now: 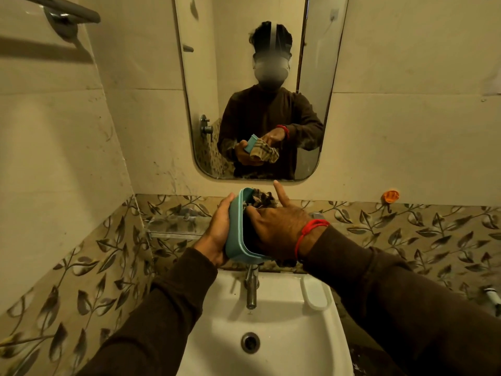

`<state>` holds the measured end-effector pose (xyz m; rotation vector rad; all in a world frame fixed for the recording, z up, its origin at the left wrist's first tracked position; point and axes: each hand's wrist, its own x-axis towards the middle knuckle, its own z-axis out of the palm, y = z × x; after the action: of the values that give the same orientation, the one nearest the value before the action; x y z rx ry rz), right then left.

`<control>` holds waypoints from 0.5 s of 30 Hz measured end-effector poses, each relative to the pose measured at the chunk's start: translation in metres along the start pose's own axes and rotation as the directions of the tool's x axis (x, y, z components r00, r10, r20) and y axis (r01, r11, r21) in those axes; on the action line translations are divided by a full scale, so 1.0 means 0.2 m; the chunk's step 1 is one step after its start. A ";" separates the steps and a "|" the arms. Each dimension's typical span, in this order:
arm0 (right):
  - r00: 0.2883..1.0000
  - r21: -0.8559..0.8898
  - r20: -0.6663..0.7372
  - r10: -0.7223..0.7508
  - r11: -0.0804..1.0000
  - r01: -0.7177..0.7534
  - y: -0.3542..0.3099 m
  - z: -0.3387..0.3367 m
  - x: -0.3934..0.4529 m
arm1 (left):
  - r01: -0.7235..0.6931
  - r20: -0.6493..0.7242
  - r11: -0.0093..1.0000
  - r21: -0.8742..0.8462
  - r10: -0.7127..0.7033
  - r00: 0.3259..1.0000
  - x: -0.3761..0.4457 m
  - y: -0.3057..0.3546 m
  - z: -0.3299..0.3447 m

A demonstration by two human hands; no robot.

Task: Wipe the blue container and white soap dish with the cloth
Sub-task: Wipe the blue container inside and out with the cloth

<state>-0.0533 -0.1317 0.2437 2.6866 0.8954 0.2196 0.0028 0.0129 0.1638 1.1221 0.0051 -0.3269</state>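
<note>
above a white wash basin (273, 346) in a tiled bathroom, a person in dark brown sleeves holds a blue container (235, 234) up at chest height, in front of the lower edge of a wall mirror (260, 85). the left hand (218, 234) cups the container from its outer side, its grip closed around the back wall with the fingertips curled over the far rim. the container is tipped on its side, its open mouth turned toward the right hand (276, 229). that hand's grip is pressed into the opening, bunching a checked cloth (259, 199) against the inside; the forefinger sticks up free of the cloth, and a red thread (307, 234) circles the wrist. part of the cloth spills out over the container's upper end. the mirror repeats the scene, showing cloth and container held between both hands. below, a chrome tap (251, 289) stands at the back of the basin, and the white soap dish (315, 293) lies on the basin's rim just to the right of the tap, well apart from both hands. an orange hook (390, 196) sits on the wall to the right.
</note>
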 end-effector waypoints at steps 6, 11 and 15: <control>0.996 0.120 -0.049 -0.080 0.989 0.085 -0.02 -0.02 -0.05 | -0.084 -0.010 0.996 -0.024 0.083 0.996 0.02 0.03 -0.02; 0.999 0.499 -0.025 -0.048 0.865 0.055 -0.08 0.02 -0.08 | -0.184 -0.042 0.983 -0.007 0.184 0.982 0.04 0.06 -0.03; 0.998 0.640 -0.060 -0.020 0.766 0.054 -0.07 0.02 -0.05 | -0.203 -0.022 0.978 -0.043 0.202 0.979 0.06 0.04 -0.01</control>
<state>-0.0680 -0.1266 0.2353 3.2941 1.2186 -0.0519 0.0162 0.0153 0.1681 1.0711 -0.0855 -0.1337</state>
